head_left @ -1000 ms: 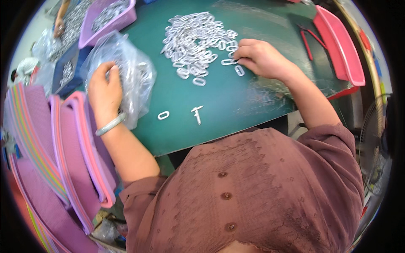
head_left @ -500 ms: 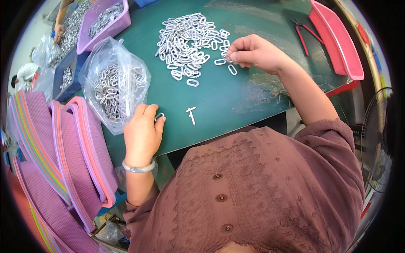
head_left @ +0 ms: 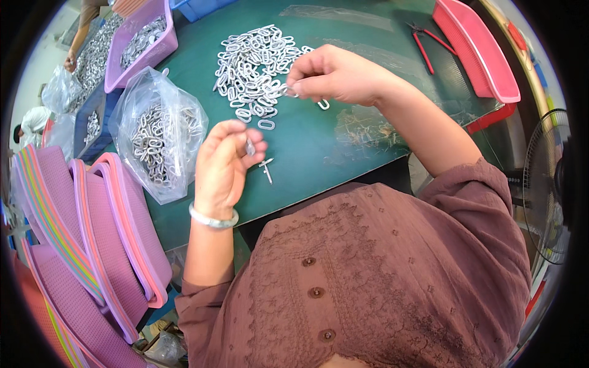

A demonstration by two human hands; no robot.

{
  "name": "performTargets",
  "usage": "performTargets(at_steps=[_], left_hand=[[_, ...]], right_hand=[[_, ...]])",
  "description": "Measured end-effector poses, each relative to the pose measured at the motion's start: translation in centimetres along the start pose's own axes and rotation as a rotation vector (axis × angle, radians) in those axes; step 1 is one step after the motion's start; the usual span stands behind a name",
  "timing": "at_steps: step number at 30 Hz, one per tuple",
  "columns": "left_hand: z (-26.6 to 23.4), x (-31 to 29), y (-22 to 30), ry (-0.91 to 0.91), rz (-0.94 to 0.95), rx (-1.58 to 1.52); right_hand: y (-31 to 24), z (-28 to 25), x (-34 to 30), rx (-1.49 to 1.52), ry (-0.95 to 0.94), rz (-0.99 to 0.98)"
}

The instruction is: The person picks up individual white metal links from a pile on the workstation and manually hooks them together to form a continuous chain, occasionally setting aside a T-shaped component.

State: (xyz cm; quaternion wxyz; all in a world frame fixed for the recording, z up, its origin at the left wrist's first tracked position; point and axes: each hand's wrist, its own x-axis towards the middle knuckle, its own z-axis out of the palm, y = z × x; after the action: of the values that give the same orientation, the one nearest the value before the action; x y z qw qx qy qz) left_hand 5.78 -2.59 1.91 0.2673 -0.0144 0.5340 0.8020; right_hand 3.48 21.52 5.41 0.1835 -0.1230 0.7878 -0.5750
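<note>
My left hand, palm turned up and a bracelet on the wrist, pinches a small silver link over the near part of the table. At the right side of a pile of oval metal links, my right hand has thumb and forefinger closed on a similar link. Just to the right of my left hand, a small silver T-shaped metal piece lies on the green tabletop. A clear plastic bag with many links inside stands to the left of that hand.
Red-handled pliers and a pink basket are at the right. At far left stand a purple bin of metal parts and a blue bin. Purple baskets are stacked near left. Another person's hand works farther off.
My left hand has lifted from beside the bag and turned palm up, moving right with its link. My right hand has shifted left along the pile. The view has tilted slightly.
</note>
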Motion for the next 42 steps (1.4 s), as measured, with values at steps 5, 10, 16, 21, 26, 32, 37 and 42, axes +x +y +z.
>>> performTargets(at_steps=[5, 10, 16, 21, 26, 32, 37, 42], left_hand=[[3.0, 2.8, 0.7, -0.166, -0.162, -0.227], [4.2, 4.4, 1.5, -0.086, -0.051, 0.242], [6.4, 7.2, -1.0, -0.029, 0.555, 1.347], [7.2, 8.4, -1.2, -0.073, 0.495, 1.558], [6.9, 8.1, -1.1, -0.054, 0.453, 1.469], [6.4, 8.3, -1.0, -0.048, 0.255, 0.823], [6.2, 8.1, -0.2, -0.171, -0.177, -0.046], [5.0, 8.8, 0.1, -0.249, -0.233, -0.249]], right_hand=[[-1.6, 0.6, 0.1, -0.094, -0.055, -0.186], [1.4, -1.9, -0.9, -0.557, 0.168, -0.098], [3.8, 0.1, -2.1, -0.761, 0.209, -0.071], [3.9, -0.2, -2.2, -0.798, 0.187, -0.041], [3.8, -0.8, -2.2, -0.783, 0.156, -0.064], [3.1, -1.4, -1.7, -0.682, 0.237, -0.191], [1.0, -1.4, -0.9, -0.389, 0.268, -0.408], [2.8, -3.2, 0.3, -0.697, 0.258, -0.27]])
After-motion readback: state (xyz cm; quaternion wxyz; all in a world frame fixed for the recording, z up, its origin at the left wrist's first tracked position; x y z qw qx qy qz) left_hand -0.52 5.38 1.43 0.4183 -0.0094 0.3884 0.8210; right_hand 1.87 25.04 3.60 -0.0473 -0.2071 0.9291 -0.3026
